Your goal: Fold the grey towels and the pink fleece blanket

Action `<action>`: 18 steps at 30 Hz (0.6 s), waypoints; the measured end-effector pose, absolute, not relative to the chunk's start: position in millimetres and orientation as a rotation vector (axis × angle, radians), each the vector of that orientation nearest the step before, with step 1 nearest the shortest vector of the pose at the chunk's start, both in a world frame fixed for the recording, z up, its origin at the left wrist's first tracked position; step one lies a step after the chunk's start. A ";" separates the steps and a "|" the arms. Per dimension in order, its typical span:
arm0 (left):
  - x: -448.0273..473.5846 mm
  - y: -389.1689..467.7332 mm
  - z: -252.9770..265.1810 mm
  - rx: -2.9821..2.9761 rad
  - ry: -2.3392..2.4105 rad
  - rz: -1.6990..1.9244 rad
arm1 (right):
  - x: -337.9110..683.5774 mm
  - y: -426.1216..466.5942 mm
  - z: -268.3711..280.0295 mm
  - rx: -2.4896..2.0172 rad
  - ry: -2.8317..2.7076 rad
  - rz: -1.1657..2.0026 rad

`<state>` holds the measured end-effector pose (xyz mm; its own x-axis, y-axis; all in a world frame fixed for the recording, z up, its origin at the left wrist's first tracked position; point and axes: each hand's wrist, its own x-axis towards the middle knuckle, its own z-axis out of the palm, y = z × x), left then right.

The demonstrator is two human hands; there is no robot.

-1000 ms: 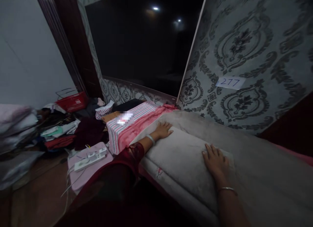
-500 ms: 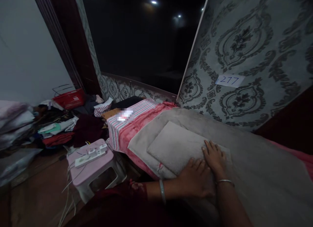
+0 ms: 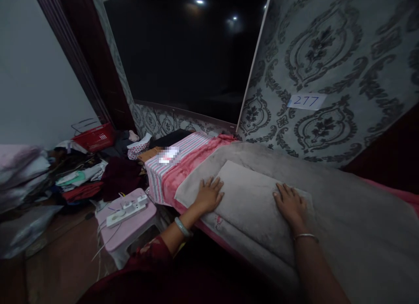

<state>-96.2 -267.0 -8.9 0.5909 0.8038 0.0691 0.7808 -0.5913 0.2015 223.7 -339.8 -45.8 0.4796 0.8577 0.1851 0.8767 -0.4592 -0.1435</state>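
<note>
A folded grey cloth (image 3: 248, 190) lies flat on a larger grey blanket (image 3: 353, 208). My left hand (image 3: 210, 195) rests at the left edge of the folded cloth, palm down with fingers spread. On its right part my right hand (image 3: 291, 203) lies flat, fingers stretched out. Neither hand holds anything. A small pink mark (image 3: 218, 221) shows on the grey fabric near my left wrist. Beneath the blanket, a pink cloth (image 3: 183, 171) and a striped cloth (image 3: 193, 142) cover the surface.
A pink stool (image 3: 114, 243) bearing a power strip (image 3: 127, 211) stands at left. Behind it are piled clothes (image 3: 81, 173) and a red basket (image 3: 94, 137). A large dark screen (image 3: 186, 50) hangs on the patterned wall, beside a paper label (image 3: 307, 101) reading 277.
My left hand has moved left and away from me, from beside my right hand to the cloth's left edge. My right hand stays almost in place.
</note>
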 end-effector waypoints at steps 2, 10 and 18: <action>-95.9 -259.2 1.3 2.613 1.439 0.190 | 228.1 -337.8 -42.6 -2.479 -1.463 -0.057; 15.2 -273.3 41.7 2.861 0.912 0.273 | 233.6 -372.3 -7.1 -2.348 -1.326 -0.154; 108.8 -300.5 -9.0 2.933 0.538 0.192 | 190.1 -394.4 -22.3 -2.611 -1.356 -0.111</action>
<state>108.8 -300.5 -9.0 0.9273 0.3612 0.0979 0.3415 -0.9238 0.1731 190.1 -394.4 -22.3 0.5769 0.8017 0.1565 0.8164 -0.5605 -0.1389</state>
